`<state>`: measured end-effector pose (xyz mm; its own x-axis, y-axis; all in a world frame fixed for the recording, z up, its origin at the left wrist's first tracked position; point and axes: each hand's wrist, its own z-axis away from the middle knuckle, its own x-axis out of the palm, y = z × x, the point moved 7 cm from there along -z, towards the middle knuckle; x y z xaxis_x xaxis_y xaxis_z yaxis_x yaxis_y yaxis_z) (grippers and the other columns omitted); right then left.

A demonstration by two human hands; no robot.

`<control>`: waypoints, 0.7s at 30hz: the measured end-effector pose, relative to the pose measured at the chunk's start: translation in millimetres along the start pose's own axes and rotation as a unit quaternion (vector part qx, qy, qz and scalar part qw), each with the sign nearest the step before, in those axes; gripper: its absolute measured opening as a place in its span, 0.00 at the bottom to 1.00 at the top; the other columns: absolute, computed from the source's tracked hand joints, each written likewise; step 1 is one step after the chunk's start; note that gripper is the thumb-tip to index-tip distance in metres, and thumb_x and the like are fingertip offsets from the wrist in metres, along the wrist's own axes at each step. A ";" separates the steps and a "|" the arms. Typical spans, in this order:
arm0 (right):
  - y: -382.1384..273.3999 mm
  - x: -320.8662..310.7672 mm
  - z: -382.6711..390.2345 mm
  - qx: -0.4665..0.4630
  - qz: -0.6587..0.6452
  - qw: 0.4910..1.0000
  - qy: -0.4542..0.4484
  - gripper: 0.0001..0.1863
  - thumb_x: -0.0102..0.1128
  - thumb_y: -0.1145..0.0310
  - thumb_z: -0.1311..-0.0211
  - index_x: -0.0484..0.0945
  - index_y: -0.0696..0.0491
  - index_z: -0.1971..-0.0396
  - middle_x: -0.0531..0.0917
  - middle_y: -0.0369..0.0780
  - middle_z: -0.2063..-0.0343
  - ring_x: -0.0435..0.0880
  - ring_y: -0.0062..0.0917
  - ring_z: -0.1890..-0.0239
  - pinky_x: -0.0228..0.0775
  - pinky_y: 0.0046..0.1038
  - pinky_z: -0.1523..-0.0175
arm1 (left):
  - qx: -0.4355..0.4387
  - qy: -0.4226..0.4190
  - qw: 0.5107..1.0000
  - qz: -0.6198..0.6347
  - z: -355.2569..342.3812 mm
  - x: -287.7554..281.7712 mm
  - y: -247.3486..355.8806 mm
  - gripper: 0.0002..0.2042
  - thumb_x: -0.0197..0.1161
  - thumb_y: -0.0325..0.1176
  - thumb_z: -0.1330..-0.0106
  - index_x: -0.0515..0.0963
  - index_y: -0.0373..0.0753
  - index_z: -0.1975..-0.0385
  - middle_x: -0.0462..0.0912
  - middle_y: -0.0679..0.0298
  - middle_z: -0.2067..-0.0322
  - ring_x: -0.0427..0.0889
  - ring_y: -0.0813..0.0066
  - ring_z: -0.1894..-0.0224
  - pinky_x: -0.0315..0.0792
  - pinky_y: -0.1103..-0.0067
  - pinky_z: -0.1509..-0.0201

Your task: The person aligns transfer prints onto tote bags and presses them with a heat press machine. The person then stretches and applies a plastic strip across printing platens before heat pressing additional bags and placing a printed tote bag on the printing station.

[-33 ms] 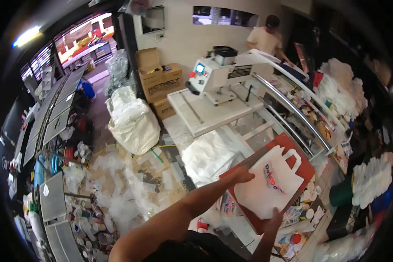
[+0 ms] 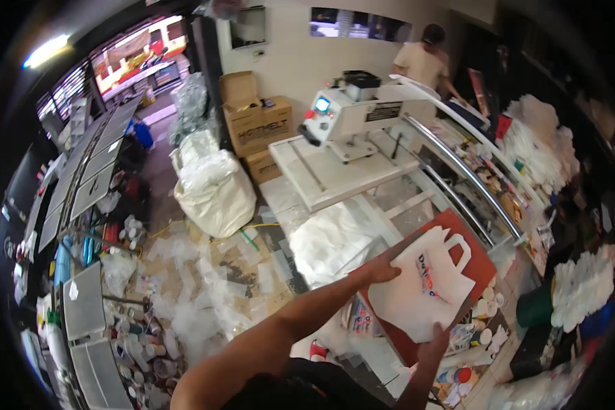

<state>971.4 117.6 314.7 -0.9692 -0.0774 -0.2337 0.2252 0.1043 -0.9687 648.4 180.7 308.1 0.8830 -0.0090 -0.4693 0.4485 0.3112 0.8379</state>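
Note:
A white tote-style bag (image 2: 417, 290) with a loop handle and a coloured print lies flat on a reddish-brown press pad (image 2: 484, 268). My left hand (image 2: 381, 270) is closed at the bag's upper left edge, its fingertips partly hidden. At the near lower edge, my right hand (image 2: 433, 346) pinches the bag's border, some of its fingers out of sight. Just beyond the pad stands a white heat press (image 2: 345, 126) with a lit display. Its raised flat plate (image 2: 301, 195) hangs over a pile of white bags (image 2: 331, 242).
Curved metal rails (image 2: 461, 174) run along the press's right side. A big white sack (image 2: 215, 195) and cardboard boxes (image 2: 260, 126) stand farther left. Clear plastic sheets (image 2: 195, 301) litter the floor. Another person (image 2: 420, 65) works at the back. White bundles (image 2: 584, 287) lie at right.
The whole view has shifted slightly. My right hand has moved up a little, over the bag's lower edge. My left hand stays at the bag's left edge.

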 end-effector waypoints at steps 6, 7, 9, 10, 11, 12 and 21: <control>-139.8 165.5 60.4 0.114 -0.272 0.918 -0.263 0.29 0.54 0.71 0.40 0.61 0.61 0.38 0.71 0.48 0.44 0.72 0.39 0.43 0.64 0.43 0.40 | -0.036 0.202 0.958 0.200 250.8 -183.1 -102.0 0.26 0.58 0.38 0.44 0.68 0.30 0.46 0.76 0.48 0.50 0.74 0.57 0.47 0.67 0.70 0.42; -140.3 205.3 78.4 0.098 -0.275 0.891 -0.347 0.29 0.54 0.72 0.40 0.61 0.61 0.38 0.71 0.48 0.44 0.72 0.40 0.43 0.64 0.42 0.39 | -0.052 0.254 0.940 0.222 303.3 -194.9 -140.1 0.26 0.58 0.37 0.44 0.68 0.30 0.47 0.77 0.49 0.52 0.75 0.58 0.48 0.68 0.71 0.43; -132.5 296.5 127.6 0.141 -0.203 0.850 -0.465 0.29 0.54 0.73 0.41 0.61 0.62 0.39 0.72 0.48 0.44 0.72 0.39 0.43 0.65 0.40 0.40 | -0.115 0.349 0.889 0.274 402.7 -187.3 -243.1 0.25 0.58 0.37 0.45 0.69 0.30 0.47 0.78 0.49 0.53 0.75 0.59 0.49 0.68 0.71 0.44; -129.8 335.4 159.0 0.158 -0.161 0.824 -0.519 0.29 0.54 0.75 0.42 0.61 0.63 0.39 0.72 0.48 0.45 0.72 0.38 0.44 0.65 0.38 0.40 | -0.140 0.396 0.861 0.288 457.7 -174.7 -279.7 0.25 0.59 0.37 0.45 0.70 0.30 0.48 0.78 0.49 0.54 0.76 0.60 0.49 0.68 0.71 0.45; -126.1 374.8 190.1 0.156 -0.144 0.797 -0.566 0.29 0.54 0.75 0.42 0.61 0.63 0.39 0.72 0.48 0.45 0.72 0.38 0.44 0.65 0.38 0.40 | -0.157 0.439 0.831 0.302 513.8 -157.9 -308.4 0.25 0.59 0.37 0.45 0.70 0.30 0.48 0.78 0.49 0.54 0.76 0.60 0.49 0.68 0.71 0.45; -116.2 410.1 220.7 0.175 -0.125 0.760 -0.613 0.28 0.54 0.76 0.42 0.63 0.64 0.40 0.73 0.47 0.46 0.73 0.36 0.46 0.64 0.35 0.40 | -0.220 0.479 0.795 0.301 568.9 -132.9 -333.4 0.26 0.59 0.38 0.47 0.72 0.30 0.49 0.79 0.49 0.54 0.77 0.59 0.50 0.69 0.71 0.45; -207.4 618.1 558.8 0.164 0.019 0.437 -0.884 0.19 0.61 0.72 0.42 0.73 0.63 0.51 0.81 0.43 0.59 0.82 0.29 0.61 0.75 0.29 0.54 | -0.229 0.773 0.414 0.422 875.8 22.2 -366.5 0.14 0.57 0.33 0.42 0.77 0.31 0.61 0.80 0.65 0.72 0.77 0.79 0.71 0.70 0.80 0.67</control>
<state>381.2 -505.9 324.3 0.5631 -0.7567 0.3321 0.5210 0.0132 -0.8535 625.0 -765.9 234.8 -0.6056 0.7955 0.0215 -0.3158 -0.2650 0.9111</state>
